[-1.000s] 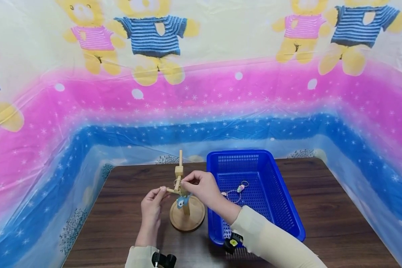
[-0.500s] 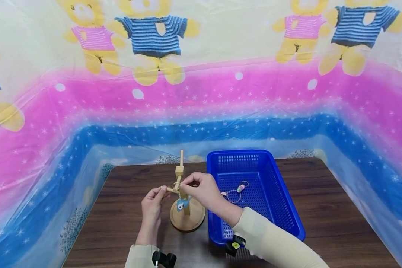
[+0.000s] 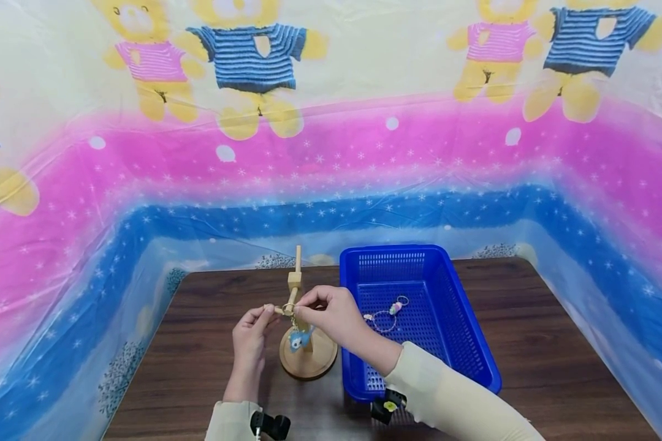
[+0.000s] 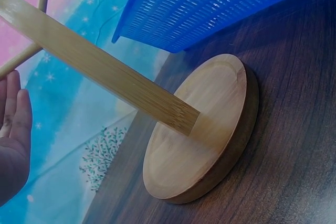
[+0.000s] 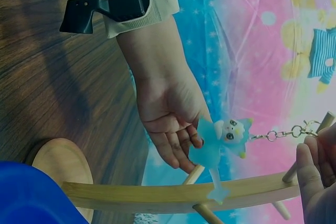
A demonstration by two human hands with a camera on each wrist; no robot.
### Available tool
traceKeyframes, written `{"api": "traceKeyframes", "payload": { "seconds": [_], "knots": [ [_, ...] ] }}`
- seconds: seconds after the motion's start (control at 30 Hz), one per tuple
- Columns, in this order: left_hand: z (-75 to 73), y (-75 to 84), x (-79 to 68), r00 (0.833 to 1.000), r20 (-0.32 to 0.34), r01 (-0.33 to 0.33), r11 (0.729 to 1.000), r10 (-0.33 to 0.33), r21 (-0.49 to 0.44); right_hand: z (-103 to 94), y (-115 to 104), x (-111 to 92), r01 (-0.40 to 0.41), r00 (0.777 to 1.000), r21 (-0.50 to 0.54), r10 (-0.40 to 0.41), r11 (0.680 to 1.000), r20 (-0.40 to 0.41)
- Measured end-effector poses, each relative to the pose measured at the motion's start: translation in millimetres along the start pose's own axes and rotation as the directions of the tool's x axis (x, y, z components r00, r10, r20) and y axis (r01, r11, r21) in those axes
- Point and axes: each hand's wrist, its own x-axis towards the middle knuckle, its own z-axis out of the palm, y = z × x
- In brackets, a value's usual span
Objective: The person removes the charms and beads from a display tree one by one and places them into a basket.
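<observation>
A wooden rack (image 3: pixel 306 364) with a round base, an upright post and short side pegs stands on the table. My left hand (image 3: pixel 249 337) pinches the outer end of one peg (image 3: pixel 279 310) between thumb and fingers. From the right, my right hand (image 3: pixel 335 315) pinches the metal ring of a keychain, and that ring overlaps the same peg near the post in the head view. Below it dangles the keychain's light blue animal figure (image 3: pixel 297 340), on a gold chain (image 5: pixel 278 134) in the right wrist view. The left wrist view shows the post (image 4: pixel 121 77) and part of a hand.
Close to the rack's right is a blue plastic basket (image 3: pixel 474 343). Inside it lie a keychain with a pastel charm (image 3: pixel 396 308) and a beaded loop (image 3: pixel 385 321). A cartoon-printed sheet (image 3: pixel 331 211) rises behind the brown table (image 3: pixel 551 343).
My right hand has brought the keychain ring slightly left and down, over the peg. The blue figure hangs slightly farther left and lower. My left hand keeps its pinch on the peg.
</observation>
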Motion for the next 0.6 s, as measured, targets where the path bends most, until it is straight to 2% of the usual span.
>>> {"api": "traceKeyframes", "payload": {
  "seconds": [0.2,0.47,0.6],
  "knots": [
    [-0.7,-1.0,1.1,1.000,0.006,-0.007,1.000,0.007,-0.021,-0.9,-1.7,-2.0,0.003,1.000,-0.002,-0.003,1.000,0.006],
    [0.0,0.0,0.4,1.000,-0.001,0.004,0.999,-0.004,0.039,-1.6,-6.3,-4.9,0.013,1.000,0.002,-0.013,1.000,0.015],
    [0.5,0.5,0.2,1.000,-0.003,0.003,0.999,-0.003,0.032,-1.4,-8.1,-6.1,0.014,1.000,0.005,-0.014,1.000,0.025]
  ]
}}
